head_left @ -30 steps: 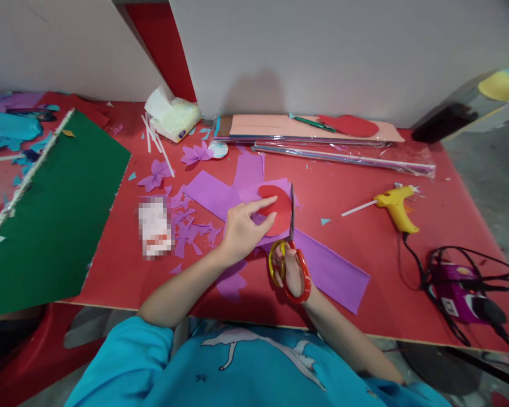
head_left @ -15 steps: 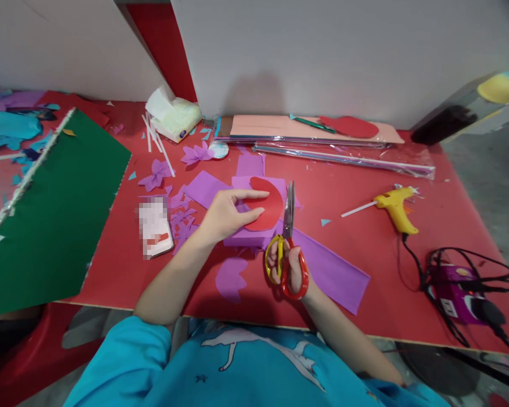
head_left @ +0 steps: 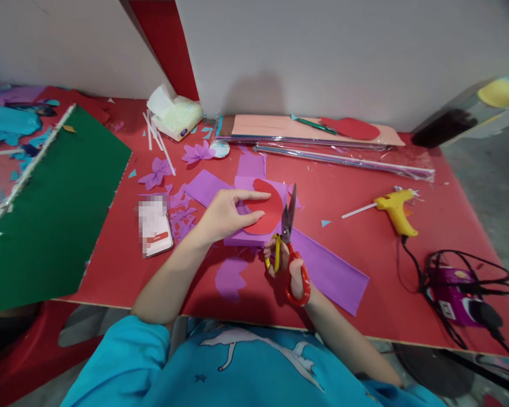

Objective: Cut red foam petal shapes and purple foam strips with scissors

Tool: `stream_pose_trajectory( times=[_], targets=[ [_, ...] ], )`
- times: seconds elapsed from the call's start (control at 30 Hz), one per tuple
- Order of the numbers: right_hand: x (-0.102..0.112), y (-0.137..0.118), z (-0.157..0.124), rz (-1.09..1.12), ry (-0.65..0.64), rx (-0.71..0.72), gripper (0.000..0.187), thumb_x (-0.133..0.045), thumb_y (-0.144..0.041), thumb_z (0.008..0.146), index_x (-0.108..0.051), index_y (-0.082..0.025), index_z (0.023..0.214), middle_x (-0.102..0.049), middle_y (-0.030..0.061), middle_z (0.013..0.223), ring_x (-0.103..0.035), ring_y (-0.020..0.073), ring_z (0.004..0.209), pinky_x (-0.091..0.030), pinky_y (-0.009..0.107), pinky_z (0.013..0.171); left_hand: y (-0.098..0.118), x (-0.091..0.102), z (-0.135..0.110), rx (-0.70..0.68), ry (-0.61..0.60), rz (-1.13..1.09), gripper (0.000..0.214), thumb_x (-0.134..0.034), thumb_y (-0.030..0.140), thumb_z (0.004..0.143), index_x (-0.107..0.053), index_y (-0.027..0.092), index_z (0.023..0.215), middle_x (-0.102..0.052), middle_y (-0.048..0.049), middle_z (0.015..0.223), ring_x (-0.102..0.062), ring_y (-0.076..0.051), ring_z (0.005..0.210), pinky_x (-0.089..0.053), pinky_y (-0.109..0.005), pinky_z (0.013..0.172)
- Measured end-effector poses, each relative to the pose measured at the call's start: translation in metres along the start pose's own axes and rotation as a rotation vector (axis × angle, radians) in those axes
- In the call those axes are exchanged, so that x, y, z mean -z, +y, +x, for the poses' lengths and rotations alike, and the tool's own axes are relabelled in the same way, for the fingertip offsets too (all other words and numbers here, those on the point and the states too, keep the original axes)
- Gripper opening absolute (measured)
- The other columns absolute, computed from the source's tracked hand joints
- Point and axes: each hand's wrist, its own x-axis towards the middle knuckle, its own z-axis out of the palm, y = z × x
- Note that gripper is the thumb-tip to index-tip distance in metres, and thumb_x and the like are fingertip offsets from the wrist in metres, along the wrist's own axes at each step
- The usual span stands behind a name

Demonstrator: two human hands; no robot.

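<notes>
Scissors (head_left: 285, 233) in the right hand (head_left: 296, 272) and a rounded red sheet (head_left: 271, 206) in the left hand (head_left: 225, 217) meet near the middle of a red-topped table (head_left: 390, 285). The right hand grasps the red and yellow loops, the blades parted just beside the sheet's right rim. The left hand grips the red sheet from the left, thumb and forefinger spread across its face (the other fingers are hidden from view). The step in hand looks like trimming the curved outline; another cut would call for bringing the rim between the blades, the left hand turning the sheet and keeping clear of the cutting line.

Purple sheets (head_left: 333, 268) spread out below the work, one reaching toward the table's near edge on the right. A scalloped purple cutout (head_left: 230, 280) lies close to that edge, left of the scissors. Leftward are purple scraps (head_left: 183, 217), a phone (head_left: 158, 242) with its screen blurred, and, farther back, two purple flowers (head_left: 197, 151). A tissue pack (head_left: 183, 116) sits by the far edge, along which lie wrapped sheets (head_left: 271, 125) topped by a red oval (head_left: 356, 129). A yellow glue gun (head_left: 398, 213) rests toward the right edge, with a purple power box (head_left: 452, 288) near the near right corner. A green board (head_left: 63, 198) overhangs the near edge at left.
</notes>
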Motion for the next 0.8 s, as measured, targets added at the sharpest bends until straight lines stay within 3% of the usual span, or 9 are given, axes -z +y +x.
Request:
stream_pose_trajectory(
  times=[0.37,0.6,0.8],
  targets=[
    [0.006,0.007,-0.001,-0.072,0.000,0.018,0.064,-0.043,-0.077,0.065,-0.059,-0.026,0.099,-0.052,0.0045,0.090,-0.051,0.0159,0.073,-0.044,0.024,0.055,0.004,-0.010,-0.004,-0.055,0.056,0.019,0.032,-0.063,0.016,0.069,-0.067,0.018,0.102,-0.070,-0.0054,0.100,-0.066,-0.020,0.093,-0.053,-0.030,0.084],
    [0.003,0.002,-0.001,-0.047,-0.005,0.025,0.067,-0.042,-0.080,0.062,-0.056,-0.024,0.096,-0.049,0.0039,0.086,-0.045,0.0146,0.064,-0.041,0.026,0.050,0.004,-0.019,-0.006,-0.052,0.092,-0.010,0.033,-0.063,0.017,0.071,-0.066,0.018,0.104,-0.068,-0.0059,0.105,-0.064,-0.018,0.097,-0.051,-0.029,0.089],
    [0.003,0.008,0.000,-0.029,0.019,0.025,0.069,-0.038,-0.081,0.064,-0.057,-0.021,0.093,-0.048,0.0009,0.067,-0.039,0.0126,0.052,-0.038,0.027,0.047,0.006,-0.028,-0.008,-0.047,0.129,-0.023,0.032,-0.063,0.016,0.072,-0.066,0.017,0.104,-0.068,-0.0055,0.103,-0.065,-0.018,0.095,-0.052,-0.028,0.088]
  ],
)
